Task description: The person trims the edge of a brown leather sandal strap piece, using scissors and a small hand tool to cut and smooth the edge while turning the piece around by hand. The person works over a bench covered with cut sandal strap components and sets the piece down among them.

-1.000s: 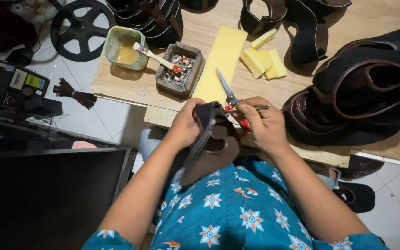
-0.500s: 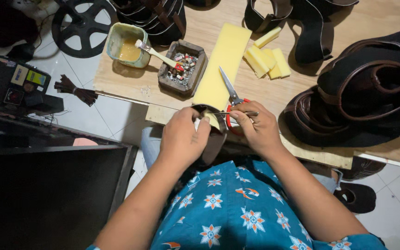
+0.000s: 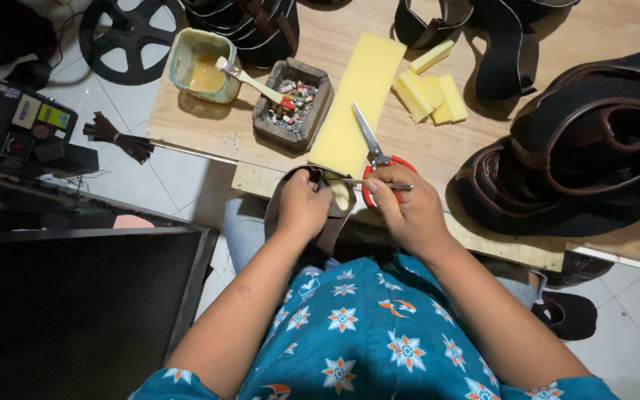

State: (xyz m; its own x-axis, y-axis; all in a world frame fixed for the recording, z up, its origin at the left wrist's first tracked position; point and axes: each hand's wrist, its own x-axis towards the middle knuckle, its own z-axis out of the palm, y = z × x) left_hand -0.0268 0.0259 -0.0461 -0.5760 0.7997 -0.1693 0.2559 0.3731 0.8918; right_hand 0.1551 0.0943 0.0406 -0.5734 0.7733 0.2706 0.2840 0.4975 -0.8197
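1. Gripping a dark leather strap piece (image 3: pixel 312 194) at the near edge of the wooden tabletop (image 3: pixel 483 148): left hand (image 3: pixel 303 207), fingers curled closed around the piece.
2. Right hand (image 3: pixel 407 211): clenched on red-handled scissors (image 3: pixel 373 152), blades pointing away over the tabletop; a thin metal tool (image 3: pixel 375 183) runs across between the two hands.
3. Yellow foam sheet (image 3: pixel 357 100): lies flat just beyond the hands, its near end touching the strap piece.
4. Small yellow foam blocks (image 3: pixel 431 92): grouped right of the sheet.
5. Green glue pot (image 3: pixel 201 65) with a brush (image 3: pixel 250 80) resting across it: far left of the tabletop.
6. Square tray of small oddments (image 3: pixel 294 104): between pot and sheet.
7. Dark sandal uppers (image 3: pixel 587 148): stacked at the right.
8. Black spoked wheel (image 3: pixel 127 37): on the floor, upper left.
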